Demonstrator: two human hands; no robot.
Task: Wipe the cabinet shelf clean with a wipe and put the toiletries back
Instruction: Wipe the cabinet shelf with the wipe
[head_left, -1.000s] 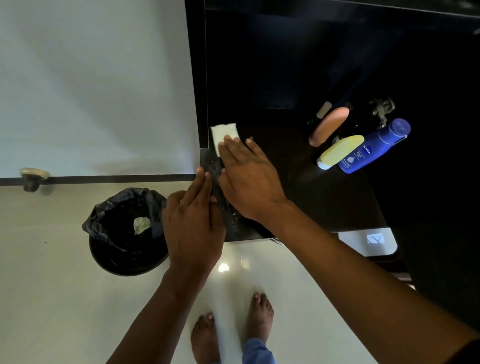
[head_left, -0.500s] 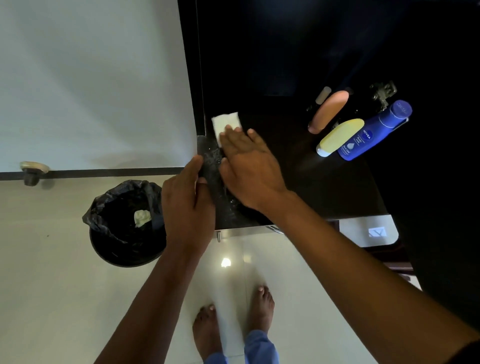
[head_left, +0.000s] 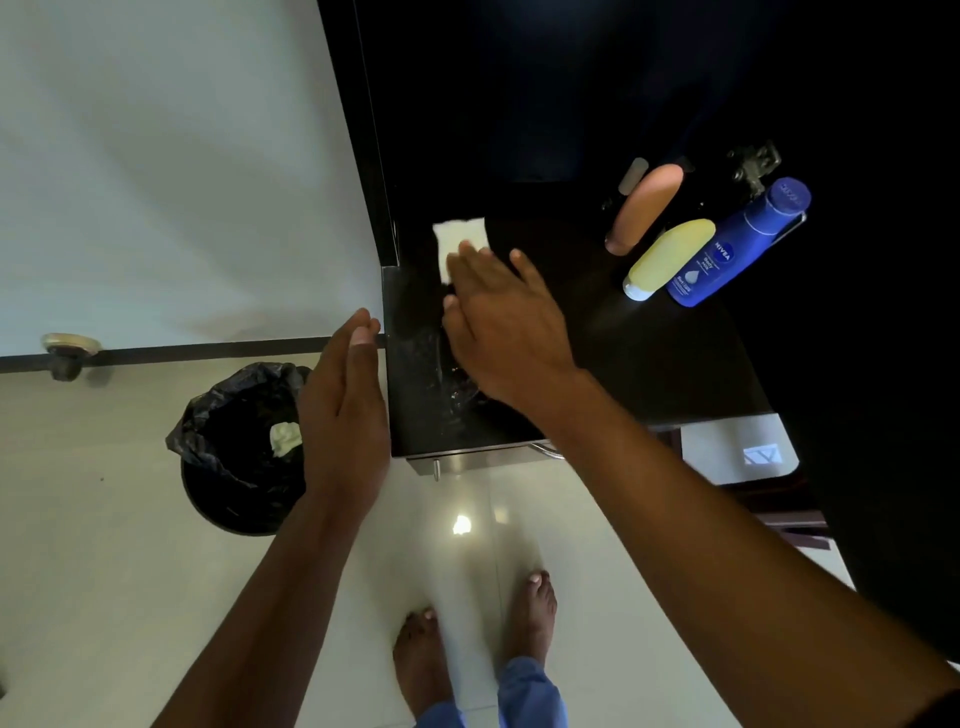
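A white wipe (head_left: 460, 239) lies on the dark cabinet shelf (head_left: 649, 353) near its left edge. My right hand (head_left: 506, 332) rests flat on the wipe, fingers stretched out over its near half. Wet streaks show on the shelf just left of that hand. My left hand (head_left: 343, 410) hovers beside the shelf's left edge, fingers straight, holding nothing. Three toiletries lie at the shelf's back right: a pink bottle (head_left: 647, 208), a yellow bottle (head_left: 670, 257) and a blue Nivea bottle (head_left: 737, 244), close together.
A black bin (head_left: 234, 467) with a dark liner stands on the pale floor left of the shelf, a crumpled white wipe (head_left: 284, 437) inside. A metal hinge (head_left: 753, 161) sits behind the bottles. My bare feet (head_left: 421, 660) stand below the shelf's front edge.
My left hand has come off the shelf's left edge and moved away to the left, fingers now straight. My right hand has stayed on the wipe, sliding slightly with it.
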